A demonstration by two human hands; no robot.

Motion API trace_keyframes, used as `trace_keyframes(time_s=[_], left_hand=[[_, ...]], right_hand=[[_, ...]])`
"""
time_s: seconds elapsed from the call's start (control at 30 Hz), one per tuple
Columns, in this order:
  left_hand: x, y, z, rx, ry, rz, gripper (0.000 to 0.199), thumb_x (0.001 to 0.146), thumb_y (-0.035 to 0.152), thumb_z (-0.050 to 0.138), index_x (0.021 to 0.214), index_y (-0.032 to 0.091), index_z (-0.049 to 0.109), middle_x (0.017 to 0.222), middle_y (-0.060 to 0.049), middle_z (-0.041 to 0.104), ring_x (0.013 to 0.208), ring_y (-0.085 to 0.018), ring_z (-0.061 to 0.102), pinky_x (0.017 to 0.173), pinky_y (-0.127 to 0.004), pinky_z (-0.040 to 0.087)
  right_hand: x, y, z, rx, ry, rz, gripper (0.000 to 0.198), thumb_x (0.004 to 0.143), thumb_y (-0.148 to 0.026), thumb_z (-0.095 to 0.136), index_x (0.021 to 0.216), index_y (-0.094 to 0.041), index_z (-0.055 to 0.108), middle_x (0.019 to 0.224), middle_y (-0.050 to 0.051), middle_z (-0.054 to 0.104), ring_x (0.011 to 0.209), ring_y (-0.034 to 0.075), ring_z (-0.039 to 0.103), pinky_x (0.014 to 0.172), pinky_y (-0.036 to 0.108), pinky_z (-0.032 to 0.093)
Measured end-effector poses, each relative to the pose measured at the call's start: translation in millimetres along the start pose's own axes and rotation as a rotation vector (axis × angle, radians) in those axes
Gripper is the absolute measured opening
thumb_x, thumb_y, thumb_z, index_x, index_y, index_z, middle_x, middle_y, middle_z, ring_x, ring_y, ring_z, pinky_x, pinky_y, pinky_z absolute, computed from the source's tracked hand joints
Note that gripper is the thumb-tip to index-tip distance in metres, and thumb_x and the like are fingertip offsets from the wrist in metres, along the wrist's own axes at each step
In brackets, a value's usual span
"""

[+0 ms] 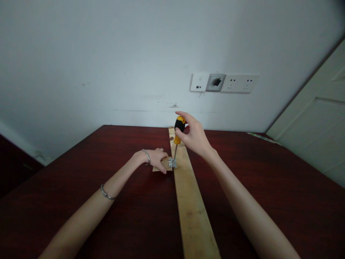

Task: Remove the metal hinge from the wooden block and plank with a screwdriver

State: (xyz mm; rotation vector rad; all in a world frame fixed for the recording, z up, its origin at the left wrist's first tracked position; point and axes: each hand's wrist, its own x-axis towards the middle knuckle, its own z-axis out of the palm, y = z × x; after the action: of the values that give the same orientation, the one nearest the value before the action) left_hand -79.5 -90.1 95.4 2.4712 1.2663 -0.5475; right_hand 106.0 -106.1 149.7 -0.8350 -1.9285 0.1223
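Our right hand (198,136) grasped a yellow-and-black screwdriver (179,124), its tip at the small silver metal hinge (170,163) bridging a short pale wooden block (166,163) and a long pale wooden plank (191,201) on a dark red tabletop (129,219). Our left hand (156,157) steadied the block. The hinge spanned the joint; its fastening looked unfinished, though we could not count seated screws. We could read no brand, label or writing.

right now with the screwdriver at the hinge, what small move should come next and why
Probably a small turn of the screwdriver with the right hand: its tip appears to meet the hinge by the long board, and the left hand lies on the short board, likely steadying it.
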Motion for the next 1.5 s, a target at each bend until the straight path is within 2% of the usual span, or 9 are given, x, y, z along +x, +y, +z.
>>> trace_keyframes(time_s=[0.2, 0.47, 0.67, 0.9, 1.0, 1.13, 1.23, 1.4, 1.5], left_hand=[[0.3, -0.5, -0.2, 0.01, 0.004, 0.014, 0.08, 0.061, 0.07, 0.059, 0.12, 0.016, 0.054, 0.11, -0.012, 0.051, 0.102, -0.031, 0.049, 0.084, -0.035, 0.044], [1.0, -1.1, -0.1, 0.011, -0.002, 0.01, 0.081, 0.061, 0.069, 0.059, 0.122, 0.015, 0.053, 0.11, -0.012, 0.052, 0.103, -0.031, 0.049, 0.085, -0.034, 0.044], [0.2, 0.3, -1.6, 0.018, -0.017, -0.009, 0.082, 0.06, 0.07, 0.06, 0.123, 0.017, 0.052, 0.113, -0.012, 0.051, 0.104, -0.03, 0.049, 0.087, -0.033, 0.043], [-0.3, 1.0, -1.6, 0.013, -0.02, -0.022, 0.082, 0.061, 0.069, 0.06, 0.124, 0.018, 0.052, 0.116, -0.012, 0.052, 0.109, -0.032, 0.047, 0.088, -0.034, 0.043], [0.4, 0.2, -1.2, 0.002, -0.019, -0.02, 0.083, 0.06, 0.069, 0.06, 0.125, 0.017, 0.052, 0.117, -0.013, 0.051, 0.109, -0.032, 0.047, 0.089, -0.035, 0.043], [0.9, -0.4, -1.1, 0.01, -0.015, -0.014, 0.082, 0.06, 0.07, 0.06, 0.122, 0.016, 0.054, 0.115, -0.012, 0.052, 0.107, -0.032, 0.048, 0.089, -0.035, 0.043], [0.3, 0.1, -1.6, 0.027, -0.011, -0.006, 0.081, 0.061, 0.07, 0.059, 0.121, 0.016, 0.054, 0.114, -0.012, 0.052, 0.106, -0.031, 0.049, 0.089, -0.035, 0.043], [0.4, -0.6, -1.0, 0.027, -0.008, -0.005, 0.085, 0.061, 0.071, 0.058, 0.125, 0.016, 0.052, 0.115, -0.012, 0.052, 0.106, -0.031, 0.049, 0.089, -0.034, 0.042], [1.3, -1.6, -0.4, 0.02, -0.014, -0.02, 0.088, 0.06, 0.072, 0.059, 0.127, 0.016, 0.051, 0.116, -0.013, 0.051, 0.107, -0.031, 0.049, 0.089, -0.034, 0.043]], right_hand=[[-1.4, 0.7, 2.7, -0.082, -0.013, 0.058, 0.046, 0.078, -0.039, 0.065, 0.122, -0.029, 0.057, 0.104, 0.007, 0.049, 0.081, 0.019, 0.056, 0.072, 0.038, 0.053], [-0.8, -1.4, -0.7, 0.032, -0.078, -0.012, 0.051, 0.081, -0.017, 0.053, 0.131, -0.024, 0.044, 0.117, 0.009, 0.056, 0.097, 0.022, 0.057, 0.08, 0.038, 0.052], [-2.8, -0.9, 2.4, -0.088, -0.038, 0.051, 0.048, 0.079, -0.038, 0.064, 0.125, -0.026, 0.052, 0.11, 0.008, 0.049, 0.086, 0.02, 0.056, 0.072, 0.035, 0.053], [-2.0, 0.5, 0.8, -0.035, -0.067, 0.0, 0.053, 0.082, -0.019, 0.052, 0.133, -0.024, 0.042, 0.116, 0.009, 0.055, 0.097, 0.022, 0.056, 0.084, 0.04, 0.05], [-3.4, -3.8, 1.4, -0.073, -0.075, 0.015, 0.05, 0.082, -0.025, 0.054, 0.131, -0.024, 0.045, 0.116, 0.009, 0.054, 0.099, 0.023, 0.056, 0.081, 0.039, 0.052], [-3.6, -3.9, 1.5, -0.116, -0.012, 0.07, 0.045, 0.08, -0.039, 0.063, 0.122, -0.025, 0.052, 0.108, 0.008, 0.048, 0.084, 0.019, 0.057, 0.071, 0.036, 0.053], [-1.8, -0.6, -0.8, -0.105, -0.01, 0.08, 0.04, 0.081, -0.034, 0.061, 0.12, -0.026, 0.053, 0.105, 0.007, 0.05, 0.081, 0.018, 0.057, 0.072, 0.036, 0.053], [-0.9, -2.2, -2.7, -0.055, -0.055, 0.0, 0.049, 0.082, -0.019, 0.053, 0.129, -0.023, 0.044, 0.114, 0.009, 0.055, 0.094, 0.021, 0.057, 0.081, 0.038, 0.051], [-2.6, -6.8, -0.7, -0.111, -0.045, 0.007, 0.046, 0.081, -0.026, 0.056, 0.126, -0.022, 0.048, 0.114, 0.01, 0.053, 0.096, 0.022, 0.057, 0.077, 0.036, 0.053]])
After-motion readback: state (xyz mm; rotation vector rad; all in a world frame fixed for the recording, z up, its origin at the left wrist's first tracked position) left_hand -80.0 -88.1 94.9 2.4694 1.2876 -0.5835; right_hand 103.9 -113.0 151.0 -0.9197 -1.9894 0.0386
